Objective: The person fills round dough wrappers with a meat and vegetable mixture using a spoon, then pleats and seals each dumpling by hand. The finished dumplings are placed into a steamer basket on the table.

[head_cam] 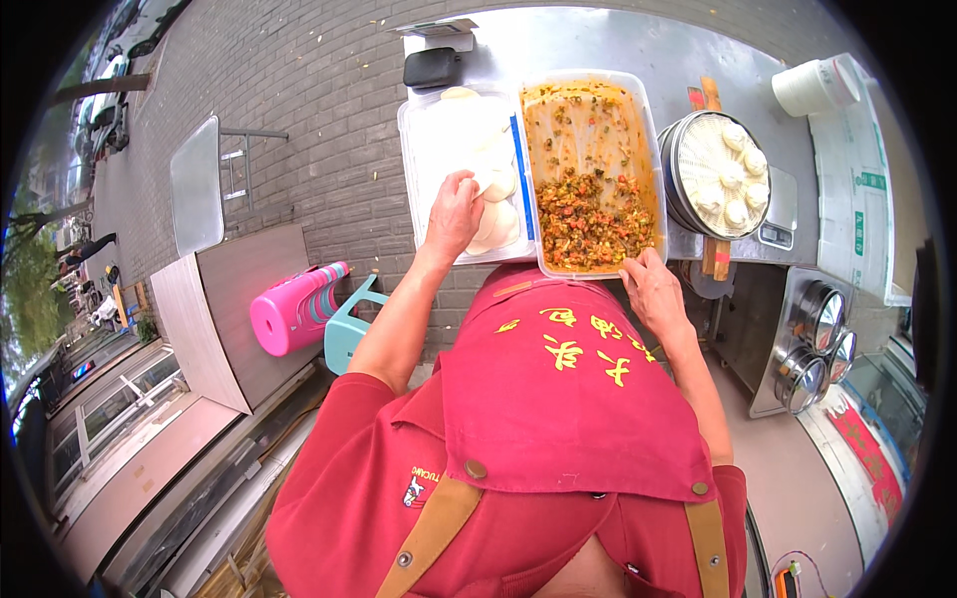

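My left hand (454, 217) is over a clear plastic box (410, 179) of round dough wrappers (495, 224), its fingertips pinched at a pale wrapper's edge. My right hand (655, 290) touches the near right corner of a plastic tub (649, 112); whether it holds anything there I cannot tell. Chopped reddish vegetable filling (594, 220) lies mostly in the tub's near half, with orange sauce smeared farther back. Right of the tub, several pleated buns (736, 173) rest on a round woven liner (706, 153) in a stacked steamer (677, 198).
A black case (432, 67) lies at the metal table's (598, 37) far left. A kitchen scale (781, 205), paper cups (815, 86) and a foam box (852, 187) are at right. Pink stools (299, 306) and a green stool (348, 336) stand left; metal canisters (811, 359) sit lower right.
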`<state>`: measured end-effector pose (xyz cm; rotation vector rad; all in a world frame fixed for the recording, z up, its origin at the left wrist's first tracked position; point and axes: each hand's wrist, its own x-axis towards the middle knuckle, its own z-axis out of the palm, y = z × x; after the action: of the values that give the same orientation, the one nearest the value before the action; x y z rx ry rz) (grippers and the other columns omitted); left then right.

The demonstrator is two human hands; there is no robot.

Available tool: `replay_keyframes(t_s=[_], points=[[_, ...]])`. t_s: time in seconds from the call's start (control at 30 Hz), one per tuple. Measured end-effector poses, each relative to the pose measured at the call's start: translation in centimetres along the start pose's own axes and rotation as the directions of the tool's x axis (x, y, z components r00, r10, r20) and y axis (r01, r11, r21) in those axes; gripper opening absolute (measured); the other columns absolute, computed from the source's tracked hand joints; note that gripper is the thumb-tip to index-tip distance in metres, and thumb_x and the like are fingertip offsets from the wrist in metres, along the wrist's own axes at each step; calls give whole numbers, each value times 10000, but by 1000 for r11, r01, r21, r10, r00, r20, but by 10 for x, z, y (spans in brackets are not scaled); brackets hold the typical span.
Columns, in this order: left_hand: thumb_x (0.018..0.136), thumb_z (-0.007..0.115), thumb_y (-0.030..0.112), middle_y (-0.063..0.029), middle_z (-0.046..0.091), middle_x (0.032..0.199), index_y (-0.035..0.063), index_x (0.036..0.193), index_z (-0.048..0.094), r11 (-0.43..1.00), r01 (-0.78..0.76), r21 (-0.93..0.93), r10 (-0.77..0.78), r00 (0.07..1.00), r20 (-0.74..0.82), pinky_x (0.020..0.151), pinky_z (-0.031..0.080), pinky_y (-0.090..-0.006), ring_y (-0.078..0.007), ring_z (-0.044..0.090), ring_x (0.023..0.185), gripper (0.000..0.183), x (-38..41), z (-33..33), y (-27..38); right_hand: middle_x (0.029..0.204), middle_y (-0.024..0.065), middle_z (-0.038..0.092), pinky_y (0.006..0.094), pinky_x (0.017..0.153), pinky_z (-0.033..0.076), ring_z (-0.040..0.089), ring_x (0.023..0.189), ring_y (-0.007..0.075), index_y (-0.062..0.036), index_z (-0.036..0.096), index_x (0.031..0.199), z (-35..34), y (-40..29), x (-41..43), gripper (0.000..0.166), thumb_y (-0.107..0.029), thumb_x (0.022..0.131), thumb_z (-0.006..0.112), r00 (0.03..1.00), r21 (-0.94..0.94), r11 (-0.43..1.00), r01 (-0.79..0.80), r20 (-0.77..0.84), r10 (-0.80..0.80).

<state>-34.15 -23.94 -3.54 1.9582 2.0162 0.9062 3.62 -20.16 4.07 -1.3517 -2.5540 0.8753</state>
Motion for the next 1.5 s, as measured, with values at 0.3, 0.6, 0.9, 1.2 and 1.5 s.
replay_keyframes(t_s=[0.3, 0.6, 0.9, 1.2, 1.5], points=[[1047, 562, 163, -175, 690, 1279, -21, 1312, 583, -362, 387, -848, -609, 591, 530, 978, 591, -494, -300, 692, 1184, 323, -33, 5, 2, 897, 136, 582, 421, 723, 509, 614, 787, 338, -27, 662, 941, -24, 5, 18, 27, -42, 962, 669, 995, 61, 994, 88, -48, -85], [1019, 684, 224, -140, 696, 1276, -3, 1304, 592, -89, 514, -853, -519, 707, 480, 997, 596, -416, -245, 716, 1137, 376, -2, -86, 36, 993, 138, 662, 403, 792, 564, 686, 908, 348, -22, 708, 1053, -14, 22, 103, 108, -60, 952, 702, 959, 51, 969, 242, -168, -230], [969, 686, 154, -202, 641, 1364, -66, 1436, 478, -414, 508, -755, -430, 622, 654, 1054, 571, -448, -294, 667, 1240, 556, -38, -87, 60, 944, 142, 695, 362, 746, 551, 707, 828, 308, 11, 732, 1007, 10, 53, 70, 85, -31, 944, 694, 991, 343, 929, 135, -46, -127], [1025, 629, 240, -260, 625, 1356, -118, 1400, 501, -457, 584, -671, -303, 607, 735, 1082, 541, -521, -384, 629, 1276, 534, -27, -76, 81, 946, 102, 745, 272, 758, 586, 715, 826, 140, 69, 741, 1064, -1, 74, 39, 255, -168, 1024, 655, 951, 739, 599, -308, 222, 215], [1124, 438, 323, -284, 613, 1372, -60, 1483, 426, -558, 482, -676, -315, 630, 710, 1071, 546, -548, -444, 625, 1270, 525, -7, -58, 86, 943, 122, 755, 301, 733, 603, 720, 786, 166, 56, 728, 1098, 6, 73, 23, 266, -191, 1037, 650, 885, 861, 294, -415, 306, 351]])
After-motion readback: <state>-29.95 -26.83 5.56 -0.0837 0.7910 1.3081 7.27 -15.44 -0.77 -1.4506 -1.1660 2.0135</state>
